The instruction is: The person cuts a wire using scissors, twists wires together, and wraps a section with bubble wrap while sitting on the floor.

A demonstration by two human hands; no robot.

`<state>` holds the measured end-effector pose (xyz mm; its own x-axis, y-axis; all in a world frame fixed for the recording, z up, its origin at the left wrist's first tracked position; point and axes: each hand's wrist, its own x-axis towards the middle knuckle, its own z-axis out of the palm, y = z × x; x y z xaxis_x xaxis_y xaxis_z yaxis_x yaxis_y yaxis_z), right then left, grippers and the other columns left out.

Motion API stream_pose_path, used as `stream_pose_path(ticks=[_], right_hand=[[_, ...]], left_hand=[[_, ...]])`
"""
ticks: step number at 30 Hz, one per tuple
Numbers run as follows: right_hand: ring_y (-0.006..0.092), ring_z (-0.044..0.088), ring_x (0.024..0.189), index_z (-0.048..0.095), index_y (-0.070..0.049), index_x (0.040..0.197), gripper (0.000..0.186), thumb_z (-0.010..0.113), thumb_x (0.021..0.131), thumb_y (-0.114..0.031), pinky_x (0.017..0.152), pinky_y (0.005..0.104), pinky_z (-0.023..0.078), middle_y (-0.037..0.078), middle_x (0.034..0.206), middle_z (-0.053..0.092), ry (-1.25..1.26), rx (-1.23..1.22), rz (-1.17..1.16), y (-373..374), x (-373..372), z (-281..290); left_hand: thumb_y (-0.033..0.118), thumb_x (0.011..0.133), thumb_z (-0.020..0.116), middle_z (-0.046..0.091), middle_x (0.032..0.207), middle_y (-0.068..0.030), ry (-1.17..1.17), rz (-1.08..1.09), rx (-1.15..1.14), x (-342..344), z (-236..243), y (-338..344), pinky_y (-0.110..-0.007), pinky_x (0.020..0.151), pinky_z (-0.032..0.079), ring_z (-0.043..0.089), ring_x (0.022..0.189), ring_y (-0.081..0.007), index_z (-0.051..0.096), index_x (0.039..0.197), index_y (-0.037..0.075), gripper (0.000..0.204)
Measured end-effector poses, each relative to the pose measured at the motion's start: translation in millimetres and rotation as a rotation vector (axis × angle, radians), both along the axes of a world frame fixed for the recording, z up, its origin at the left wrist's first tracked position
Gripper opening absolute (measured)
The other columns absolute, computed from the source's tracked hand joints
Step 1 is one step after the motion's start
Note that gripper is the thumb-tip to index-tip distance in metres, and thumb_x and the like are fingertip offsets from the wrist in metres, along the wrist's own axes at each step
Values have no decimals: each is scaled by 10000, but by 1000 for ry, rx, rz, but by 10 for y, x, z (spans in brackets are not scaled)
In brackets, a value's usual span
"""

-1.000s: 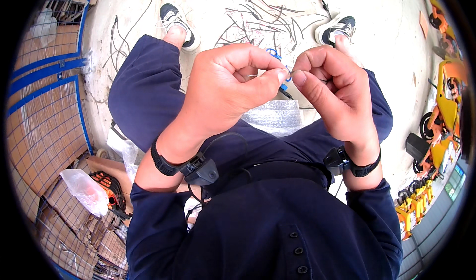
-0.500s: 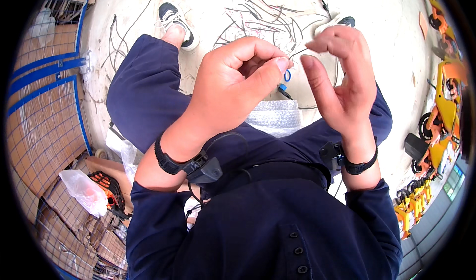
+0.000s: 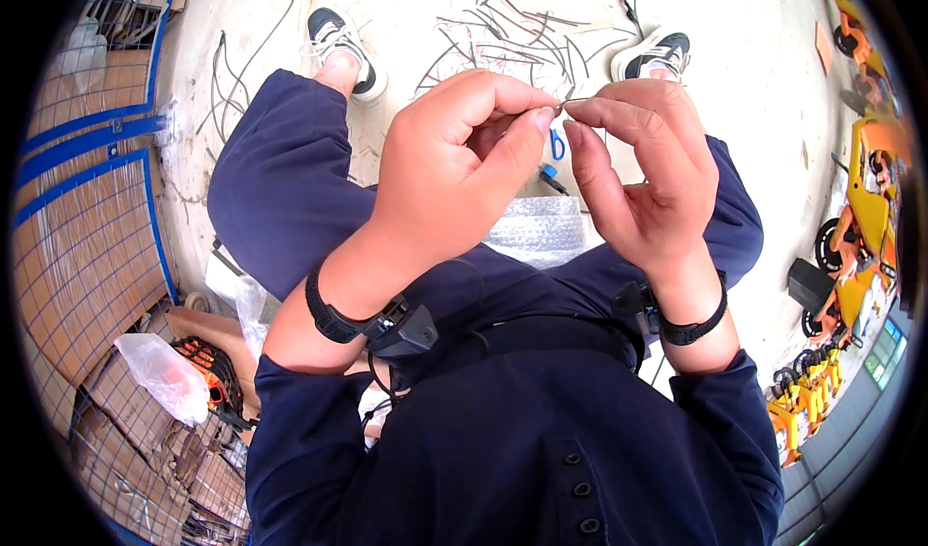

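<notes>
My left hand point(image 3: 440, 164) is closed in a pinch, thumb against forefinger, on a thin dark cable point(image 3: 577, 100). Only a short piece of it shows between my hands. Close to that pinch is my right hand point(image 3: 648, 164). Its thumb and forefinger tips are slightly apart, with the forefinger at the cable. Below the fingertips are a small blue loop point(image 3: 558, 146) and a blue-and-black piece point(image 3: 551, 176) whose kind I cannot make out. Between my legs lies bubble wrap point(image 3: 536, 229).
Many cut dark cables point(image 3: 527, 29) litter the pale floor ahead, with longer ones point(image 3: 224, 87) at left. A blue-framed mesh cage point(image 3: 92, 256) with cardboard stands left, near a clear plastic bag point(image 3: 164, 377). Yellow-and-orange wheeled machines point(image 3: 865, 227) line the right side.
My right hand has moved left and down, bringing its fingertips to the cable at my left hand. The gap between its thumb and forefinger has narrowed. My left hand has barely moved.
</notes>
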<state>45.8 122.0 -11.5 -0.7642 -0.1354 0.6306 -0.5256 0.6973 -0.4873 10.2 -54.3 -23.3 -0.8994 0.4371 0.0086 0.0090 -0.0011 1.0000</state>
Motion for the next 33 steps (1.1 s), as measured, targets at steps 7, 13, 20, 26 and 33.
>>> stream_pose_path(ticks=[7, 13, 20, 26, 33], right_hand=[[232, 584, 720, 663, -14, 876, 202, 717, 688, 35, 614, 307, 455, 86, 819, 617, -26, 25, -10, -9, -3, -30], [234, 576, 709, 655, -14, 861, 203, 716, 674, 39, 610, 307, 449, 82, 805, 615, -43, 56, 27, 5, -20, 2], [232, 566, 696, 644, -17, 833, 210, 708, 644, 46, 604, 307, 447, 75, 780, 612, -57, 54, 19, -28, -12, 26], [232, 559, 688, 638, -23, 821, 212, 703, 630, 46, 598, 307, 451, 75, 771, 608, -49, 64, -20, -46, 1, -4], [228, 560, 713, 622, -26, 802, 157, 693, 677, 37, 639, 298, 438, 79, 798, 600, -87, 11, -65, -79, 8, -27]], left_hand=[[12, 844, 629, 580, 721, -70, 284, 7, -127, -17, 8, 30, -263, 539, 424, 549, 593, -143, 644, 893, 11, 52], [-6, 830, 613, 585, 734, -106, 380, -34, -171, -48, 1, 5, -333, 578, 450, 572, 649, -266, 609, 854, 9, 29], [-5, 830, 612, 580, 727, -110, 397, -74, -187, -65, 1, -4, -341, 577, 445, 568, 651, -276, 602, 851, 9, 27], [0, 827, 617, 570, 704, -101, 360, -56, -192, -47, -9, 13, -332, 551, 430, 548, 609, -258, 607, 844, 12, 23], [67, 901, 641, 614, 775, 0, 130, -79, -166, -13, 0, -26, -192, 559, 370, 492, 652, -32, 664, 929, -12, 86]])
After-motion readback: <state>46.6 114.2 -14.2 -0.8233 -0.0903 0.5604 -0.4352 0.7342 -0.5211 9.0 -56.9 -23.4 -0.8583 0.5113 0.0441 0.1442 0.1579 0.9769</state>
